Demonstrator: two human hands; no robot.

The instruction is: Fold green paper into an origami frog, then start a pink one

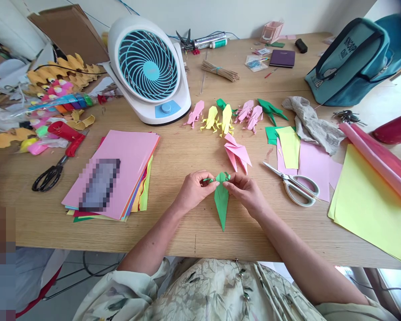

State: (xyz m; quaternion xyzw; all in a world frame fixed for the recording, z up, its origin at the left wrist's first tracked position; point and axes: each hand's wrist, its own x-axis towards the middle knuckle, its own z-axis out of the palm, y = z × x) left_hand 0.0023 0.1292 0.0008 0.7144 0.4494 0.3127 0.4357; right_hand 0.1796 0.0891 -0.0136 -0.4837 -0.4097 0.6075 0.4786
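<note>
Closest to my head view, near the middle of the wooden table's (194, 240) front edge, green folded paper (222, 203) points its tip toward that edge. My left hand (197, 189) pinches its left side between thumb and fingers; my right hand (242, 189) pinches its right. Beyond it sits a pink folded figure (238, 154).

On the surface (103, 236), the fan (147, 71) stands in the upper left of the frame, behind the stack (130, 151); a blurred item (100, 185) lies on the stack. Right of the fan, figures (226, 119) sit before the sticks (219, 71). Scissors (299, 188) lie right of centre, the bag (350, 62) upper right, the cloth (312, 122) before it.
</note>
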